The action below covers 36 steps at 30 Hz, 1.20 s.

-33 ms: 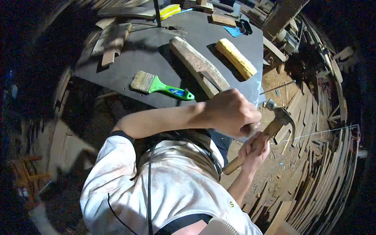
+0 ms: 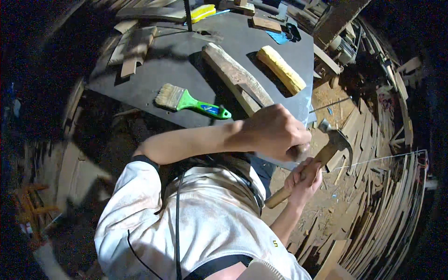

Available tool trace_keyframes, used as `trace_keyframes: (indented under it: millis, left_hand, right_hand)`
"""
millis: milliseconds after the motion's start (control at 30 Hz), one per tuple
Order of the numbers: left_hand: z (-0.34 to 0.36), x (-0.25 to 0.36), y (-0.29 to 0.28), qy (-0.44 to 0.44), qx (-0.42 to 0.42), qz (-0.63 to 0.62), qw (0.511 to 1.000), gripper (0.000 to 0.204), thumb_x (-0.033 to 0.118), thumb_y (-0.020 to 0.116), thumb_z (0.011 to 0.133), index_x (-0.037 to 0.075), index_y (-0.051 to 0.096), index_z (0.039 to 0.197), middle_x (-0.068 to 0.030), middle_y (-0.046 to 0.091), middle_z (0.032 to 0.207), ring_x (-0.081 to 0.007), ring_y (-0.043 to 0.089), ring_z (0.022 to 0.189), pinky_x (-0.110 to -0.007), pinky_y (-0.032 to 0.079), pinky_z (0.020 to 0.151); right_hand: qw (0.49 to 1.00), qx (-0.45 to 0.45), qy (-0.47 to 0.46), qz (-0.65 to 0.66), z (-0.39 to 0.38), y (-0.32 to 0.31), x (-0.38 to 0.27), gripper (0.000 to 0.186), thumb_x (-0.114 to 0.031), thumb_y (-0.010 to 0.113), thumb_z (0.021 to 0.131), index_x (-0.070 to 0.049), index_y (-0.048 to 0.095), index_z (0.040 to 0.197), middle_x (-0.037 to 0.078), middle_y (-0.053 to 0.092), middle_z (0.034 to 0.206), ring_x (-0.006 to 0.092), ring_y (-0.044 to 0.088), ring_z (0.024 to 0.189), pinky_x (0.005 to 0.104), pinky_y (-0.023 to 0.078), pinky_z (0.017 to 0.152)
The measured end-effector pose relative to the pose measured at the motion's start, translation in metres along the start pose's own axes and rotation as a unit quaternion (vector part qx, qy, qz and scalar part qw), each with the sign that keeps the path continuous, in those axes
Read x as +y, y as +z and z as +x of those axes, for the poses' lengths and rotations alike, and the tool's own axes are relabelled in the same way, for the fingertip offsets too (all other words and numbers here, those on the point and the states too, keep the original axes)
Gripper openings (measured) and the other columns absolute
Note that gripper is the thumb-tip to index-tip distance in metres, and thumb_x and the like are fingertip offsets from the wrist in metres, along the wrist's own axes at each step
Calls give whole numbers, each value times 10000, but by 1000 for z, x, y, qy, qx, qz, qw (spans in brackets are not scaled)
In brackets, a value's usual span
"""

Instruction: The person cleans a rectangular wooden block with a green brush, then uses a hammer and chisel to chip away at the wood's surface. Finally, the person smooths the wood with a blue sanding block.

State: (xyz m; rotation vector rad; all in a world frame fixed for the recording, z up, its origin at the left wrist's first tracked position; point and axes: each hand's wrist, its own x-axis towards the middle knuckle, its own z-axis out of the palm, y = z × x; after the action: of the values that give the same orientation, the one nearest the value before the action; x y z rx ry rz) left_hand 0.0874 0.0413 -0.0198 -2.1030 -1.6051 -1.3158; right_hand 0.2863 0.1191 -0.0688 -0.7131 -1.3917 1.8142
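My left hand (image 2: 277, 130) is closed around the handle of a chisel (image 2: 249, 93), whose flat metal blade lies over a long weathered wood block (image 2: 224, 65) on the dark tabletop (image 2: 144, 100). Below it, my right hand (image 2: 303, 179) grips the wooden handle of a claw hammer (image 2: 280, 196); the metal head is just right of the left hand. A green-handled paintbrush (image 2: 196, 105) lies left of the block. To the block's right is a yellowish rough wood piece (image 2: 280, 70).
At the back sit a yellow sponge-like object (image 2: 203, 11), a small board (image 2: 266, 25) and a blue item (image 2: 277, 37). Planks (image 2: 130, 56) lie at the table's left. A post (image 2: 340, 16) and stacked wood strips (image 2: 382, 210) stand beside the table at the right.
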Motion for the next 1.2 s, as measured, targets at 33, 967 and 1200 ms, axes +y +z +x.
trace_keyframes:
  millis: [33, 967, 1200]
  left_hand:
    - [0, -2, -2, -5, 11, -3, 1000, 149, 215, 666, 727, 88, 592, 702, -104, 641, 662, -327, 671, 605, -435, 541, 548]
    - [5, -35, -24, -48, 86, 31, 995, 172, 207, 711, 674, 84, 594, 702, -140, 625, 646, -341, 670, 635, -454, 535, 611]
    - [-2, -52, -35, -48, 85, 59, 993, 194, 136, 743, 622, 97, 614, 762, -94, 641, 671, -295, 672, 640, -395, 515, 586]
  right_hand:
    - [1000, -8, -10, 4, 2, -5, -1, 304, -352, 536, 1016, -49, 518, 1023, 17, 466, 576, 105, 433, 406, 261, 341, 352]
    - [940, -221, -260, -12, -19, 1, -26, 410, -464, 579, 987, -66, 483, 952, 21, 522, 651, 105, 438, 436, 238, 353, 389]
    - [940, -127, -239, -210, -12, 18, -21, 371, -390, 555, 1015, -57, 443, 897, 20, 473, 605, 92, 415, 425, 248, 351, 362]
